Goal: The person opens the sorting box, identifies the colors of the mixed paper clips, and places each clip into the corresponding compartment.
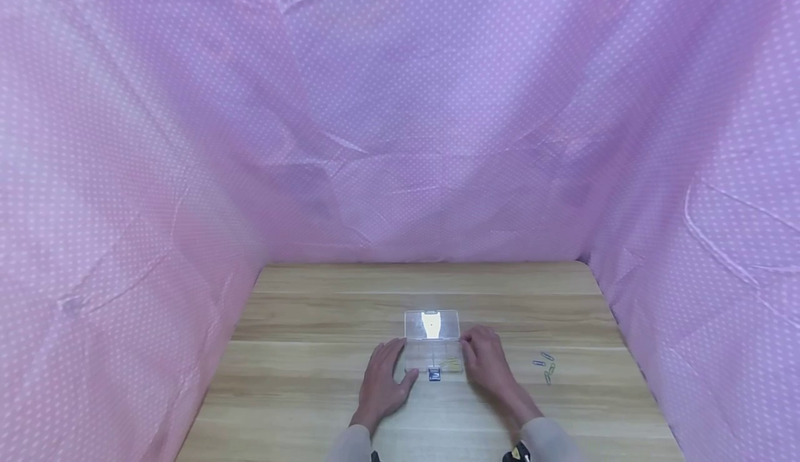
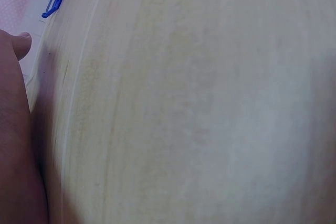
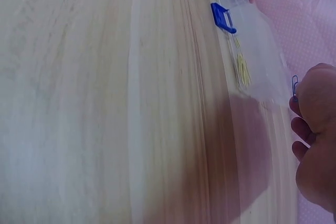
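A clear plastic compartment box (image 1: pixel 415 358) lies on the table with its lid (image 1: pixel 412 326) swung open to the back and its blue latch (image 1: pixel 434 375) at the front. Yellow paper clips (image 3: pixel 242 71) lie in its front right compartment. My left hand (image 1: pixel 382 387) grips the box's left end, thumb at the front edge and fingers along the far side. Beside the right end is my right hand (image 1: pixel 490 361). Its fingertips pinch a blue paper clip (image 3: pixel 295 87), seen in the right wrist view; in the head view that clip is hidden.
Several loose paper clips (image 1: pixel 547 356), blue and yellowish, lie on the wooden table (image 1: pixel 300 365) to the right of my right hand. Pink dotted cloth (image 1: pixel 431 205) hangs round the back and both sides of the table.
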`<state>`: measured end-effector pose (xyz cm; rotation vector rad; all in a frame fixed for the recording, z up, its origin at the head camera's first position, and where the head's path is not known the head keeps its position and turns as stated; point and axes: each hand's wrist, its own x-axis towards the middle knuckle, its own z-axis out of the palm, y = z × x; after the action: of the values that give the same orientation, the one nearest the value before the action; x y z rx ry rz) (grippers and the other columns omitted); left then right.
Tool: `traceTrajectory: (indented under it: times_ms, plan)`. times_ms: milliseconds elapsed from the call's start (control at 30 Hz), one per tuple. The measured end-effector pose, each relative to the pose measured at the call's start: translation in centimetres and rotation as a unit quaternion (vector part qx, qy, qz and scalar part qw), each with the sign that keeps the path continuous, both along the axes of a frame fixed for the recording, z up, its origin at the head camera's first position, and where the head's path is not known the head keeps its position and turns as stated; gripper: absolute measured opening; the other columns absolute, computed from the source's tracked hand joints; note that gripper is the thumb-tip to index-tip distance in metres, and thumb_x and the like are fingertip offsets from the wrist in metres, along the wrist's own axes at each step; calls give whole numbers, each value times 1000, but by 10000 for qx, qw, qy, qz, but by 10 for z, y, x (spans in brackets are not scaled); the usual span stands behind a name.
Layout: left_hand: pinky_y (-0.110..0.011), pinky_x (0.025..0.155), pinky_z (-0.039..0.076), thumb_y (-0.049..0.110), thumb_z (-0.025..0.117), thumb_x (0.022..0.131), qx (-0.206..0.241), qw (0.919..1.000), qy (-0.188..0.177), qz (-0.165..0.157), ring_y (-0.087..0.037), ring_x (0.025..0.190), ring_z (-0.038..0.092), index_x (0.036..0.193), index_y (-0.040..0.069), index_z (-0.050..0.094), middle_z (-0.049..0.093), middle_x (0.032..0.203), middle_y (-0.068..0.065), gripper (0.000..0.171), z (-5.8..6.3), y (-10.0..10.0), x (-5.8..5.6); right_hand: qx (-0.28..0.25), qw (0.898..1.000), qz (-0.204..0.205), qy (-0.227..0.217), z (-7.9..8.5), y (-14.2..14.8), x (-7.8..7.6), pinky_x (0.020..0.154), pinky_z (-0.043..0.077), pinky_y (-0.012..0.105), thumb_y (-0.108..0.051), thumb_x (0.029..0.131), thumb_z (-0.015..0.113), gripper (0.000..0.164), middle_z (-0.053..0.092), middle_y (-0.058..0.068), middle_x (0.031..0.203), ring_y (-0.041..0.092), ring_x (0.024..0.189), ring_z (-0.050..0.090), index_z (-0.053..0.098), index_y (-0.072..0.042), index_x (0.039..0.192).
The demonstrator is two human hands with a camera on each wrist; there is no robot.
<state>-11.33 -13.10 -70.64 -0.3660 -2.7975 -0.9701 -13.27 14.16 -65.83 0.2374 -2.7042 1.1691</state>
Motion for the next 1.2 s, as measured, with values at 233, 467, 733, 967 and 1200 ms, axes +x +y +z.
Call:
traceTrajectory:
  times_ms: [233,467,733,967,1200]
  plan:
    - [-49,142,38,46,79,99,-94,9999,140,7,-31,153,63,159,16,63,70,160,-7,69,-2,0,-1,-82,9997,95,-209,3,-9,-1,122,53,60,0,105,72,6,76,4,105,27,114,66,78,-2,108]
    - [-45,144,32,47,79,100,-12,10000,-61,41,-30,156,60,161,18,62,69,162,-7,70,-2,0,0,174,9998,94,67,2,-13,0,111,57,59,0,103,74,7,75,2,100,24,108,66,78,-5,105]
    - [-49,145,32,48,78,101,32,9997,-223,56,-30,157,59,161,18,61,67,164,-7,69,1,0,0,149,9990,176,382,-2,-13,0,110,57,61,-6,104,74,6,76,5,99,26,106,66,77,-1,104]
    - [-50,144,33,48,79,100,42,9997,-234,77,-32,157,59,161,18,61,67,164,-8,70,3,1,1,105,9952,311,924,-9,-12,0,104,59,52,-4,102,74,5,75,6,99,24,103,65,77,-1,104]
    - [-54,140,38,49,79,100,-104,9999,-47,68,-33,153,62,160,17,62,69,161,-8,70,3,1,2,274,9981,201,506,-3,-14,3,106,60,60,1,95,82,12,77,8,103,27,106,68,79,0,107]
